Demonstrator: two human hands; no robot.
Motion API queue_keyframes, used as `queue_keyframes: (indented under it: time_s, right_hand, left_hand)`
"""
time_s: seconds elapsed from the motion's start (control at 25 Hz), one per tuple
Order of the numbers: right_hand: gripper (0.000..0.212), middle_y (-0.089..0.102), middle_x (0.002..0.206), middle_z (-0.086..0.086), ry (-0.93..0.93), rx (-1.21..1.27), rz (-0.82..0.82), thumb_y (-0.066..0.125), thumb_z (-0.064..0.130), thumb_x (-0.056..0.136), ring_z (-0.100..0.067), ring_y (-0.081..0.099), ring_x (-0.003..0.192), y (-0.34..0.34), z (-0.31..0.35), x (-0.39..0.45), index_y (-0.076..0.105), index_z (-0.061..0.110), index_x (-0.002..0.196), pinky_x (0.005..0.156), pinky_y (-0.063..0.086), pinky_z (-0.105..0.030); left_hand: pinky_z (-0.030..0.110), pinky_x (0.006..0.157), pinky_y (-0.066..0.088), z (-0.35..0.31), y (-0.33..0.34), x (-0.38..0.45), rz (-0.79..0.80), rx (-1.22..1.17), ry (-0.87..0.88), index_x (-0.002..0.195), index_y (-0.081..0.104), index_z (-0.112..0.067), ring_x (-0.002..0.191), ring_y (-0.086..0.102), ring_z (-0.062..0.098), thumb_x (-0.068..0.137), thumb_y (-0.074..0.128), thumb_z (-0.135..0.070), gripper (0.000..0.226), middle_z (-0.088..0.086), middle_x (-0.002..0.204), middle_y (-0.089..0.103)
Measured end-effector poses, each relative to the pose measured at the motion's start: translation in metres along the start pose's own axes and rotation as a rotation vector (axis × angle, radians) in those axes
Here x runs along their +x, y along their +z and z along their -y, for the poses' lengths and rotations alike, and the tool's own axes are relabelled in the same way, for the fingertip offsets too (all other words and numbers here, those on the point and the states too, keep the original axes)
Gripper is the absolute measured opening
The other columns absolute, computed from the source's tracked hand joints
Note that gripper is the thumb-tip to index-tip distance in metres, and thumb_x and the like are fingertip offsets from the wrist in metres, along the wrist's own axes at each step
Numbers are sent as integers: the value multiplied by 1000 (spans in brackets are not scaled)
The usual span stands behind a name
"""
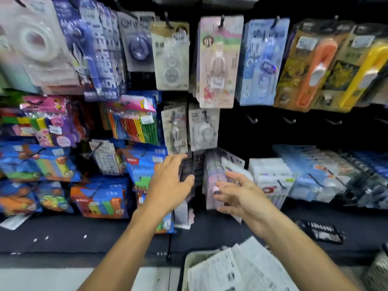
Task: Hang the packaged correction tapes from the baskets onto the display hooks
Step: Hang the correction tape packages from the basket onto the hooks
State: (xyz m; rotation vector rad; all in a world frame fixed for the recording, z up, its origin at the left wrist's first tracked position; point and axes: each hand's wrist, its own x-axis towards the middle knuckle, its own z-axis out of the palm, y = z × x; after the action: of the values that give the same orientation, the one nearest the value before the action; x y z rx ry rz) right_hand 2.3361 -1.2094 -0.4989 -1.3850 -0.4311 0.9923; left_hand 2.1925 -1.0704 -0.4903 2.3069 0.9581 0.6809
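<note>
My left hand [171, 181] grips a stack of dark packaged correction tapes [188, 166] hanging low on the display, thumb on the front and fingers on the top. My right hand [239, 193] is spread beside a pale lilac stack of packages [212, 171] on the neighbouring hook, with fingers relaxed and touching the stack's side. A basket [195, 259] at the bottom holds several white packaged tapes [241, 269] lying face down. Three bare hooks [252, 119] stick out of the dark panel at the right.
Full hooks of packaged tapes [218, 59] hang across the upper rows. Colourful stationery packs [134, 127] fill the left panel. More packages lie on hooks at the right [315, 173]. A dark loose package [323, 231] lies on the shelf ledge. A second basket edge [378, 271] shows bottom right.
</note>
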Motion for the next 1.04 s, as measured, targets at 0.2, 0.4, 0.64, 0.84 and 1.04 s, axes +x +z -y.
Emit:
queue_keyframes:
  time_s: [0.2,0.4,0.64,0.84,1.04]
  right_hand:
    - [23,77,96,-5,245,-313,-139,65,8,93,-20,70,67,-83,-108,-41,62,10,116,57,54,-28]
    - [23,70,115,-10,210,-1271,-46,63,13,93,-29,66,100,-146,-180,-69,66,13,116,80,51,-33]
    - [82,20,164,-3,-177,-1811,89,56,-3,83,-31,32,140,-169,-205,-70,32,35,152,110,35,-48]
    - [62,45,153,2,-344,-1831,153,73,8,83,-26,52,125,-163,-218,-66,55,31,138,104,41,-41]
    - [16,75,100,-2,-843,-1183,-302,66,6,94,-30,61,79,-157,-164,-71,75,10,106,73,49,-37]
  left_hand:
    - [30,106,43,-7,77,-72,881,253,19,147,51,-23,131,54,24,96,67,-38,56,6,148,55]
    - [35,109,43,9,131,-121,1174,431,-18,148,47,-27,130,53,23,99,62,-43,53,1,148,53]
    - [35,99,50,13,161,-135,1089,444,14,141,54,-27,118,59,23,95,68,-37,49,1,139,59]
    - [38,99,50,8,179,-140,927,447,81,142,52,-29,119,59,21,90,70,-34,55,-3,132,62]
    - [45,104,51,-2,180,-139,705,30,-21,141,53,-27,123,60,21,74,91,-29,77,-2,137,62]
